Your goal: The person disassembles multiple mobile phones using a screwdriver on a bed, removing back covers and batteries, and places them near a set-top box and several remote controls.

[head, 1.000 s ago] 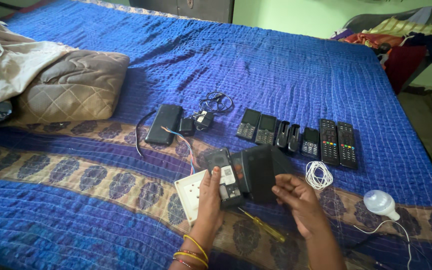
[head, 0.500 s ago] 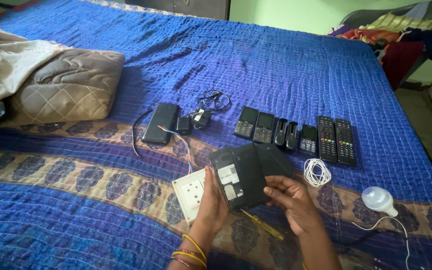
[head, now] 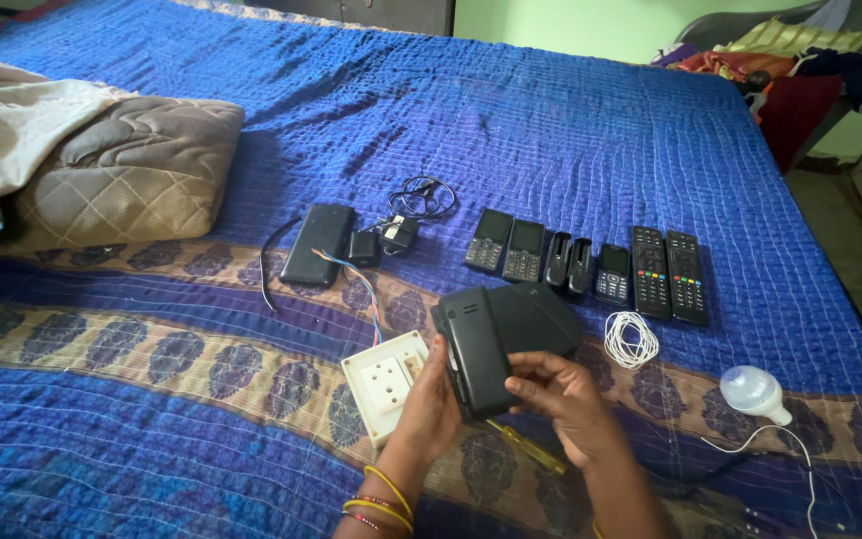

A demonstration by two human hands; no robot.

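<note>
Bed: blue quilted cover with a patterned band; broad bare stretch toward the far edge, more to your left below the cushion; right edge drops to the floor just past the remotes

Black device: flat, dark, rounded corners; held above the bed at centre, tilted, a second dark panel showing behind it
- Your left hand: comes up from below, bangles at the wrist, palm against the device's left edge, fingers closed on that side
- Your right hand: comes in from the lower right, fingers curled over the device's lower right edge, gripping it

Just beside your left hand: white socket box, lying flat, coloured wires running up from it

Under your right wrist: yellow-handled screwdriver, partly hidden

Near, to the right: coil of white wire; white bulb with a white lead, close to the right edge

Row beyond the device: mobile phones, two remotes, side by side, well apart from your hands

Far left of the row: black power bank, small charger and cable
</note>
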